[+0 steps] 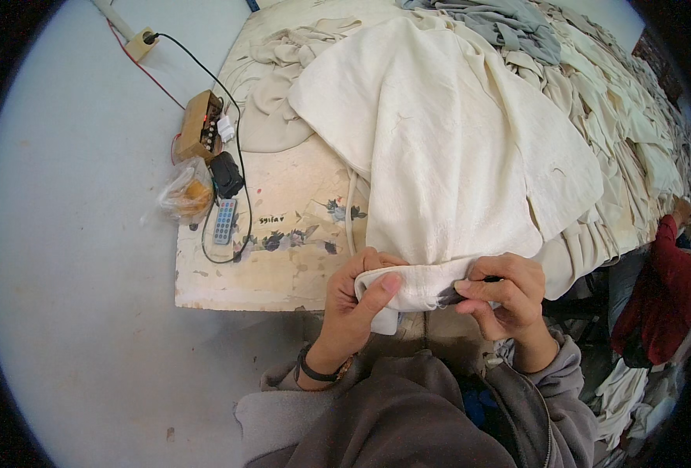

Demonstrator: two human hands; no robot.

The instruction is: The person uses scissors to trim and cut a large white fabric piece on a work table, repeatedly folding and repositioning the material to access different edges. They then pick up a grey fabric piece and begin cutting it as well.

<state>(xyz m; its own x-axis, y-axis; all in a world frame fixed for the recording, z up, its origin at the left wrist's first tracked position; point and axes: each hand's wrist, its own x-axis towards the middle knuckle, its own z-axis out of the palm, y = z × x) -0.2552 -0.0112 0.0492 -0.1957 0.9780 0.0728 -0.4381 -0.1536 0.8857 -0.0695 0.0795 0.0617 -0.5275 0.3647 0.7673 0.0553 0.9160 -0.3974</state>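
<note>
A cream garment [439,140] lies spread over the table, its folded band pulled to the near edge. My left hand [361,292] grips the left end of that band, thumb on top and fingers behind. At the band's right end, my right hand [505,292] is closed in a pinch around a small dark object [460,295], mostly hidden by the fingers; I cannot tell its kind. Loose threads stick out of the fabric beside it.
Piled cream and grey cloth [610,117] covers the table's right side. On the left lie a remote control [224,221], a wooden box with knobs [199,125], a plastic bag [187,191] and a black cable [240,148]. At right, another person's red sleeve [661,288] shows.
</note>
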